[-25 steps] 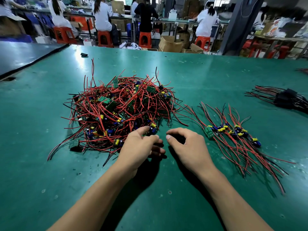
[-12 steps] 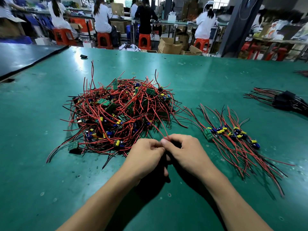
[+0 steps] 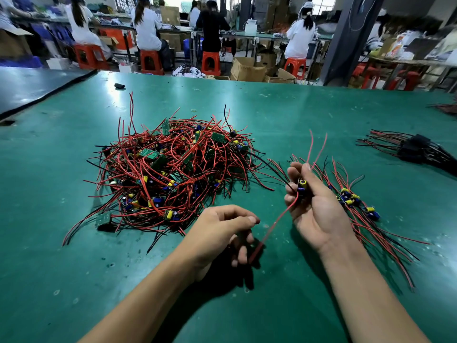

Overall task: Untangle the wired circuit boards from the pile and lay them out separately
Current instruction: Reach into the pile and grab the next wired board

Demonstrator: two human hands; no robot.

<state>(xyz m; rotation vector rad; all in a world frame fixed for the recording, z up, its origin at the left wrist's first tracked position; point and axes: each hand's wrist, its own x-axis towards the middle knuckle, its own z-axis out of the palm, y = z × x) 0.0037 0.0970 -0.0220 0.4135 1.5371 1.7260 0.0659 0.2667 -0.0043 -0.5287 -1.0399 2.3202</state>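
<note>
A tangled pile of wired circuit boards (image 3: 173, 169), red and black leads with small green boards, lies left of centre on the green table (image 3: 296, 115). To its right, several separated boards (image 3: 351, 199) lie in a row with their wires trailing toward me. My right hand (image 3: 314, 204) is raised above that row and grips one wired board (image 3: 302, 186) with a yellow capacitor; red leads stick up past its fingers. One red lead (image 3: 274, 226) hangs down to my left hand (image 3: 222, 231), whose curled fingers pinch its lower end just above the table.
A bundle of black parts with red and black wires (image 3: 415, 149) lies at the far right. A small black object (image 3: 119, 85) and a yellow rubber band (image 3: 193, 110) lie beyond the pile. A dark table (image 3: 37, 85) adjoins on the left. People sit at benches behind.
Both hands were together at the pile's near edge. My right hand has lifted one board out and moved right over the laid-out row, while my left hand keeps hold of its trailing red lead.
</note>
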